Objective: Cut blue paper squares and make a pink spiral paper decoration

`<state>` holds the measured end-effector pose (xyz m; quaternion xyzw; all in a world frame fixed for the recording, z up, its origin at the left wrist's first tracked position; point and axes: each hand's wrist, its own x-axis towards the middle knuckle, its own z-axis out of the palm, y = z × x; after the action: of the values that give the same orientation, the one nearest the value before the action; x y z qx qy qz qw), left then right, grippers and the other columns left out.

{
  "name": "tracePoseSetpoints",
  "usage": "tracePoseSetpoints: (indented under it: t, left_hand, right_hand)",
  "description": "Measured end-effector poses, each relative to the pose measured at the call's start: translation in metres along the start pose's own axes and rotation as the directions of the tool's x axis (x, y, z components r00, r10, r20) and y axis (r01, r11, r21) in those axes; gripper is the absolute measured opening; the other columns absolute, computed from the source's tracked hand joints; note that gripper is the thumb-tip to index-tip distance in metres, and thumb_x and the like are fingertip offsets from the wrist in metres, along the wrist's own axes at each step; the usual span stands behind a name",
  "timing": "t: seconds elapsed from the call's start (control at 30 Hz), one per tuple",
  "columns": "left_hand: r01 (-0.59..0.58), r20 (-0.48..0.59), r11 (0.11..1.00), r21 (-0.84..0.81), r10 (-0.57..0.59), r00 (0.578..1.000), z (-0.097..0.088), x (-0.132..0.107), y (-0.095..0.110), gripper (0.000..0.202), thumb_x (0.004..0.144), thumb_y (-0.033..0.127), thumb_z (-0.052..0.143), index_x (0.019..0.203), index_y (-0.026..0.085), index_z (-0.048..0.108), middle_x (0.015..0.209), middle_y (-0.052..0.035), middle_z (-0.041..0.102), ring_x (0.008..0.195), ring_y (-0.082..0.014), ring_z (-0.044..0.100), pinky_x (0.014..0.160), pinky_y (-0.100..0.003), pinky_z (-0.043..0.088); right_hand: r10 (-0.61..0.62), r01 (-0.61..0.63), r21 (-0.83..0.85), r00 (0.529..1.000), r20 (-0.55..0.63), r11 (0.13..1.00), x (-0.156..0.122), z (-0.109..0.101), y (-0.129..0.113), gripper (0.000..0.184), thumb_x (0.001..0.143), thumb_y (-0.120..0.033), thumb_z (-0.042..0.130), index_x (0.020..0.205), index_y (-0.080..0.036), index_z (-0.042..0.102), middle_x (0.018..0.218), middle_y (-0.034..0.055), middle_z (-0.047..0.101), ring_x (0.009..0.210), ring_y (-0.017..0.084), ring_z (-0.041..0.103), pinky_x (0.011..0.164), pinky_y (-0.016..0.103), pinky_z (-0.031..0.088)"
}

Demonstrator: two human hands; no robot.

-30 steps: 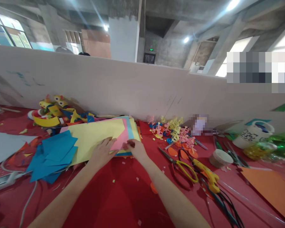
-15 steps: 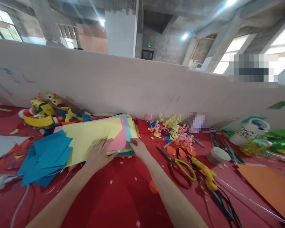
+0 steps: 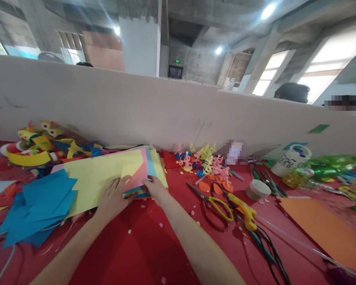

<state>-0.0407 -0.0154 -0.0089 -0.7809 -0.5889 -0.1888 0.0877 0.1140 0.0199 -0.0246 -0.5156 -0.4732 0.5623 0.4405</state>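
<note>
A stack of coloured paper lies on the red table, with a large yellow sheet [image 3: 91, 172] on top. My left hand [image 3: 114, 198] rests on this sheet's lower right part, fingers stretched out. Beside it, my right hand [image 3: 154, 188] pinches the near right corner of a pink sheet [image 3: 141, 172] between thumb and fingers. That corner is lifted off the papers below. Blue and yellow sheets [image 3: 158, 164] show under and to the right of the pink one. Left of my left hand is a loose pile of blue paper pieces [image 3: 44, 202].
Right of my hands lie yellow-handled scissors [image 3: 216, 206], a yellow glue gun [image 3: 243, 211] and a small tub [image 3: 258, 190]. Pink and yellow paper curls [image 3: 207, 162] sit before the white partition [image 3: 136, 107]. An orange sheet [image 3: 323, 229] is at far right.
The view has swung right. My right hand has moved left from the stack's right edge and raised the pink sheet's corner. My left hand still lies on the yellow sheet.
</note>
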Motion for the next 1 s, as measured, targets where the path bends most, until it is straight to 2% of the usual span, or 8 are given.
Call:
tracePoseSetpoints:
  t: [0.13,0.3,0.43,0.5,0.57,0.73,0.83,1.0]
  left_hand:
    - [-0.016,-0.047,1.0,-0.011,0.016,0.999,0.002,-0.002,-0.001,0.041,0.081,0.035,0.048,0.119,0.018,0.045,0.109,-0.0128,0.061,0.104,-0.0291,0.056,0.087,-0.039,0.044]
    - [0.027,-0.065,0.999,-0.029,-0.028,0.997,-0.002,-0.002,-0.001,0.038,0.084,0.029,0.04,0.12,0.019,0.044,0.099,-0.0116,0.064,0.097,-0.0279,0.059,0.081,-0.037,0.046]
    - [0.007,-0.07,0.997,-0.073,-0.013,0.997,-0.004,0.0,-0.003,0.036,0.088,0.029,0.033,0.119,0.017,0.047,0.099,-0.0121,0.066,0.095,-0.0264,0.061,0.082,-0.036,0.047]
    - [0.002,-0.068,0.997,-0.081,-0.008,0.998,-0.003,0.001,-0.005,0.037,0.09,0.031,0.03,0.119,0.017,0.047,0.102,-0.0123,0.066,0.098,-0.0262,0.06,0.083,-0.037,0.046]
    - [-0.001,-0.074,0.997,-0.083,-0.005,0.997,-0.001,0.002,-0.006,0.039,0.091,0.033,0.028,0.12,0.017,0.047,0.106,-0.0127,0.066,0.101,-0.0263,0.06,0.085,-0.037,0.046]
    - [-0.013,-0.168,0.995,-0.095,-0.003,0.986,-0.001,0.002,-0.006,0.047,0.092,0.03,0.026,0.135,0.013,0.033,0.126,-0.0146,0.056,0.107,-0.0259,0.058,0.088,-0.037,0.045]
    - [0.012,-0.11,0.998,-0.059,-0.018,0.994,-0.005,0.003,-0.007,0.049,0.091,0.023,0.026,0.14,0.017,0.03,0.118,-0.0124,0.062,0.098,-0.026,0.062,0.082,-0.037,0.047]
    - [0.025,0.016,1.0,-0.019,-0.024,1.0,-0.011,0.004,-0.006,0.049,0.09,0.019,0.026,0.137,0.023,0.037,0.106,-0.0097,0.066,0.093,-0.0242,0.062,0.08,-0.034,0.046]
  right_hand:
    - [0.039,-0.043,0.062,0.998,0.053,0.997,-0.003,0.001,-0.014,0.016,0.077,-0.026,0.056,0.085,-0.015,0.063,0.061,-0.0026,0.055,0.05,0.009,0.049,0.047,0.02,0.04]
    - [-0.019,0.011,0.091,0.996,0.086,0.996,-0.013,-0.005,-0.028,0.025,0.074,-0.02,0.062,0.099,-0.021,0.061,0.083,-0.0012,0.062,0.07,0.009,0.058,0.06,0.018,0.045]
    - [-0.026,0.019,0.073,0.995,0.096,0.997,-0.016,-0.005,-0.028,0.028,0.084,-0.029,0.053,0.111,-0.024,0.054,0.09,0.0007,0.064,0.07,0.01,0.064,0.063,0.023,0.05]
    - [-0.028,0.027,0.026,0.999,0.046,0.999,-0.015,-0.008,-0.025,0.028,0.09,-0.032,0.041,0.116,-0.023,0.048,0.088,0.0017,0.064,0.068,0.011,0.065,0.064,0.026,0.052]
    - [-0.043,0.04,-0.062,0.998,-0.039,0.997,-0.012,-0.013,-0.019,0.028,0.09,-0.029,0.04,0.115,-0.021,0.048,0.086,0.0031,0.064,0.072,0.014,0.064,0.069,0.029,0.051]
    - [-0.134,0.066,-0.32,0.971,-0.196,0.945,-0.008,-0.027,-0.005,0.04,0.067,-0.021,0.068,0.105,-0.015,0.056,0.099,0.01,0.06,0.095,0.022,0.057,0.088,0.036,0.043]
    - [-0.16,0.067,-0.399,0.965,-0.207,0.914,-0.007,-0.026,0.001,0.047,0.062,-0.023,0.071,0.107,-0.015,0.057,0.102,0.0114,0.06,0.094,0.023,0.058,0.086,0.035,0.044]
    - [-0.161,0.075,-0.431,0.973,-0.168,0.899,-0.001,-0.023,0.004,0.036,0.07,-0.022,0.064,0.105,-0.017,0.06,0.092,0.0068,0.066,0.087,0.019,0.062,0.079,0.03,0.048]
